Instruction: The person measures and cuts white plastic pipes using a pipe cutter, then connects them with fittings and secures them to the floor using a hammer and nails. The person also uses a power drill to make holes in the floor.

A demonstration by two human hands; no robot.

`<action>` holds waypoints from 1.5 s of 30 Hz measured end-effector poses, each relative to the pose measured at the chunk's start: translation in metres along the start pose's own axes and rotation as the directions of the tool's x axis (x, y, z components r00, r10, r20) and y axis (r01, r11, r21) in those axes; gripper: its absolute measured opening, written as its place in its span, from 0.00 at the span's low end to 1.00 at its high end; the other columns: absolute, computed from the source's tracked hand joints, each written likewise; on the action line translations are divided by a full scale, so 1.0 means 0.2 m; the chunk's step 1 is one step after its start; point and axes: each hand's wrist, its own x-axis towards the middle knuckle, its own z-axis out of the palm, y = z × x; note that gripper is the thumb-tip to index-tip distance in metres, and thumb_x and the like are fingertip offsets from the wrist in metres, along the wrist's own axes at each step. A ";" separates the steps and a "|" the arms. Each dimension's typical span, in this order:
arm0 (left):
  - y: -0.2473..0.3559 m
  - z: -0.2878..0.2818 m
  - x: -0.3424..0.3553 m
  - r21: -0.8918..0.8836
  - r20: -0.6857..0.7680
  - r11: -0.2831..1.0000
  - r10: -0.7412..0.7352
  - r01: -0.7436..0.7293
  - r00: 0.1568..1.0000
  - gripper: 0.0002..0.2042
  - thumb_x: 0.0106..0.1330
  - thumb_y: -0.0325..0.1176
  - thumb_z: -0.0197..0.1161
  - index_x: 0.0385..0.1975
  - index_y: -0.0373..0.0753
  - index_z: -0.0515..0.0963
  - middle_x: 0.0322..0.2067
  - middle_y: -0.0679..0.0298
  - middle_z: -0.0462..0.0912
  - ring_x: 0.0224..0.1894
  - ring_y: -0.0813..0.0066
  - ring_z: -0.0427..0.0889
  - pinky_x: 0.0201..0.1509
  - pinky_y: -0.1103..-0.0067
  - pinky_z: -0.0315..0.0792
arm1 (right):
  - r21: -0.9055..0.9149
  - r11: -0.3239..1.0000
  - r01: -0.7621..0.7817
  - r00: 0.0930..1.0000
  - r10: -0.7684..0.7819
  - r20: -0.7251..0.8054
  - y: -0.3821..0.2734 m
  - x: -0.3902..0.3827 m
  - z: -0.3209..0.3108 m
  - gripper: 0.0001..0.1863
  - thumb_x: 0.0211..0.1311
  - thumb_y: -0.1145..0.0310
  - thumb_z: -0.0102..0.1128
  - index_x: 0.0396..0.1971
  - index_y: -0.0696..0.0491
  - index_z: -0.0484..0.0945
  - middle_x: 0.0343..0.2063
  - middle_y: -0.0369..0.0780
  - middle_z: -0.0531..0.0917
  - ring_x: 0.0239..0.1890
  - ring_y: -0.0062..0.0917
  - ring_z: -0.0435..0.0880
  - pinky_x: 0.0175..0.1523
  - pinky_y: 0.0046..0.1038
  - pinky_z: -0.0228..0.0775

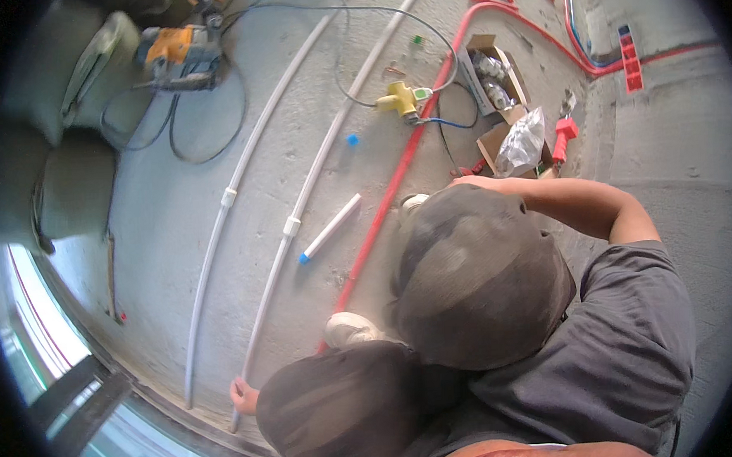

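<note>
Crouching, we curl our left hand [243, 396] around the right-hand white pipe [276, 266] near its lower end on the floor [160, 239]; our knee [476, 281] hides our right hand [471, 181], its grip untellable. A coupling [292, 226] already sits mid-run; the blue-tipped piece [331, 229] lies unattached.

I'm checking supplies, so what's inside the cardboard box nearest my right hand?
A crumpled, shiny plastic bag covers much of the cardboard box's opening. What the bag holds isn't clear, and anything beneath it is hidden.
</note>
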 end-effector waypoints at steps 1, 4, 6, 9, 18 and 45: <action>0.14 -0.02 0.04 0.021 0.043 0.999 0.043 -0.044 0.998 0.19 0.72 0.39 0.70 0.52 0.28 0.85 0.48 0.50 0.89 0.51 0.60 0.88 0.57 0.68 0.80 | 0.073 0.991 0.115 0.990 -0.108 -0.093 -0.01 -0.01 0.03 0.20 0.65 0.58 0.65 0.49 0.57 0.83 0.41 0.54 0.88 0.42 0.53 0.87 0.48 0.47 0.78; 0.75 -0.07 0.15 -0.005 0.164 0.978 0.207 -0.209 0.965 0.14 0.75 0.35 0.68 0.47 0.28 0.84 0.42 0.54 0.88 0.46 0.65 0.86 0.54 0.70 0.79 | 0.131 0.968 0.212 0.944 -0.168 -0.283 -0.11 -0.02 0.00 0.18 0.66 0.58 0.65 0.46 0.56 0.83 0.38 0.54 0.88 0.43 0.54 0.87 0.48 0.49 0.78; 1.20 -0.09 0.12 -0.184 0.244 0.912 0.405 -0.368 0.881 0.12 0.75 0.32 0.67 0.45 0.27 0.84 0.39 0.56 0.87 0.43 0.66 0.85 0.53 0.71 0.79 | 0.082 0.994 0.068 0.965 -0.045 -0.257 -0.15 0.00 -0.10 0.15 0.67 0.59 0.65 0.44 0.54 0.81 0.35 0.53 0.87 0.42 0.54 0.87 0.48 0.50 0.78; 1.87 -0.13 0.01 -0.078 0.429 0.776 0.593 -0.626 0.681 0.10 0.73 0.29 0.68 0.45 0.28 0.84 0.39 0.56 0.87 0.43 0.65 0.84 0.53 0.72 0.78 | 0.067 0.997 -0.032 0.904 0.057 -0.425 -0.11 0.03 -0.29 0.13 0.67 0.60 0.64 0.43 0.53 0.81 0.34 0.51 0.87 0.41 0.53 0.87 0.47 0.51 0.78; 3.08 0.11 -0.44 -0.104 0.815 0.187 0.578 -0.977 0.024 0.16 0.66 0.34 0.72 0.49 0.30 0.83 0.44 0.48 0.87 0.47 0.51 0.87 0.53 0.65 0.78 | -0.061 0.957 -0.282 0.551 0.110 -0.827 0.39 0.56 -1.03 0.15 0.65 0.58 0.64 0.38 0.55 0.88 0.37 0.51 0.90 0.43 0.49 0.91 0.49 0.48 0.83; 2.59 1.40 -1.26 -0.501 0.865 0.860 0.496 0.094 0.074 0.05 0.72 0.24 0.68 0.41 0.29 0.88 0.35 0.63 0.90 0.38 0.77 0.87 0.46 0.79 0.79 | -0.002 1.000 0.028 0.654 -0.019 -0.757 -0.08 0.50 -0.36 0.08 0.59 0.68 0.67 0.30 0.55 0.78 0.30 0.47 0.84 0.35 0.47 0.87 0.37 0.46 0.77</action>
